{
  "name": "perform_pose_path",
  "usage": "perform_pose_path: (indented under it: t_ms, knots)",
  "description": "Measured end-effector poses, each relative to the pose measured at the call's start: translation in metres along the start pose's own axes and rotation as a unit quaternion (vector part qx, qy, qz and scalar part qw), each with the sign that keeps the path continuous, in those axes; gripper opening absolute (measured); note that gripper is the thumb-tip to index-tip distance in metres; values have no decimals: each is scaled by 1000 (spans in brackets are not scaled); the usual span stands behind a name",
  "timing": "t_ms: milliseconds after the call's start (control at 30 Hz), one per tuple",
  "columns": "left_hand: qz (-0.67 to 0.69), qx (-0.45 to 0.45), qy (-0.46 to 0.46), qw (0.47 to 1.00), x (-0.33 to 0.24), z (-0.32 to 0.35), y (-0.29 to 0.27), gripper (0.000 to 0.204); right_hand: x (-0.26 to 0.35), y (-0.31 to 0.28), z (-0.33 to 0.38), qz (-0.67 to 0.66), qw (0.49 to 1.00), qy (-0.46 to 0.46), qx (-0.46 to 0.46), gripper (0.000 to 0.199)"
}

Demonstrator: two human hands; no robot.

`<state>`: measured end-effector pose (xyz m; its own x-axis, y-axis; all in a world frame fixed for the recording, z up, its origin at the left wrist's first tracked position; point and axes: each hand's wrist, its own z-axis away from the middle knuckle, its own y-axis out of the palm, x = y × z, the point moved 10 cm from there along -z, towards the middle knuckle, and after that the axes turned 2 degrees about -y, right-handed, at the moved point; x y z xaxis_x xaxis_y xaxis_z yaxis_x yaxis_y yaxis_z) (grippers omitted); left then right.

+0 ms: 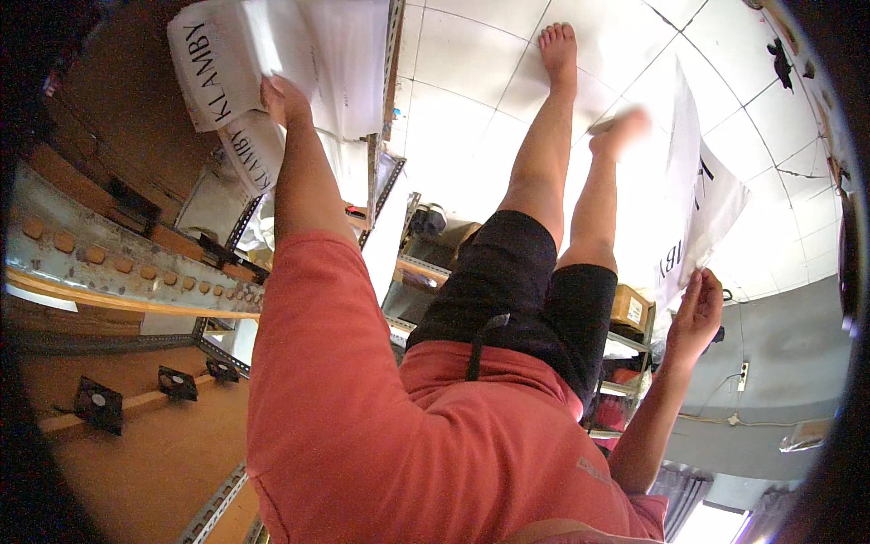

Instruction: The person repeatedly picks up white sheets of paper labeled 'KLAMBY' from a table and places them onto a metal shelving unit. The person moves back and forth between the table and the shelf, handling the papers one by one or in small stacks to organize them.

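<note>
My left hand (286, 102) is at the shelf on the left, its fingers closed against a white plastic mailing bag (204, 77) with dark lettering. More white bags (349, 63) lie beside and beneath that one. On the right, my right hand (696, 319) pinches another white plastic bag (711, 204) by its edge, between thumb and fingers. That bag hangs loosely over the tiled floor, its surface creased and partly washed out by glare. The fingertips of my left hand are only partly visible.
A perforated metal shelf frame (136, 263) runs along the left, with small black fans (98, 405) below it. A cardboard box (629, 308) stands on a rack to the right. My bare feet (558, 50) are on the white tiled floor (471, 63). A grey wall (788, 335) rises at right.
</note>
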<state>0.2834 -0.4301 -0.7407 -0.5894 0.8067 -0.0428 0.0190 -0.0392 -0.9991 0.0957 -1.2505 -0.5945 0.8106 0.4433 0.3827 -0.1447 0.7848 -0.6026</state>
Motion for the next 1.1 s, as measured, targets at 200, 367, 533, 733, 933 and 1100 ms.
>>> perform_pose_path:
  t_ms: [200, 367, 533, 733, 933, 1100]
  knots:
    - [59, 38, -86, 994, 5, 6, 3, 52, 5, -1, -4, 21, 999, -32, 2, 17]
    - [-35, -43, -45, 997, 58, -26, -7, 44, 32, -7, -10, 78, 991, -104, 0, 16]
    - [123, -138, -47, 982, -20, 58, -35, 35, 33, -39, 43, -5, 987, -160, -24, 34]
    - [446, 124, -25, 886, -227, 230, -74, 38, 91, -117, 115, 67, 942, -316, -94, 12]
    - [422, -1, 580, 697, -497, 457, -490, 29, 156, -217, 202, 168, 844, -482, -164, 13]
    - [239, -30, 563, 790, -550, 490, -571, 22, 225, -259, 246, 175, 762, -590, -199, 20]
